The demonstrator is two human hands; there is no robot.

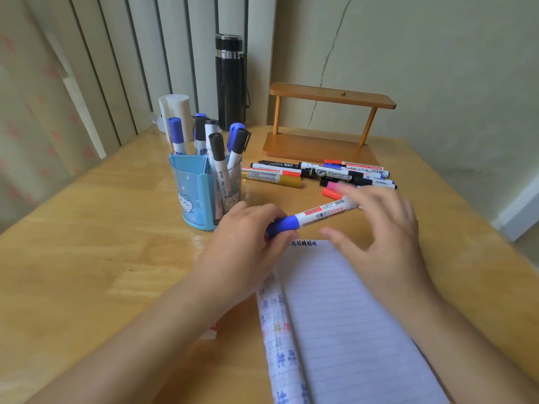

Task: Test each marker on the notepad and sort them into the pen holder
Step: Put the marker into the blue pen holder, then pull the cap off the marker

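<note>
Blue-capped marker (320, 212) sits gripped in left hand (248, 237), spread right hand (385, 228) touching barrel.

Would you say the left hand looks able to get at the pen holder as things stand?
Probably yes: the pen holder stands just beyond the left hand, with nothing between them. That hand grips the blue marker by its capped end, so it is not free.
</note>
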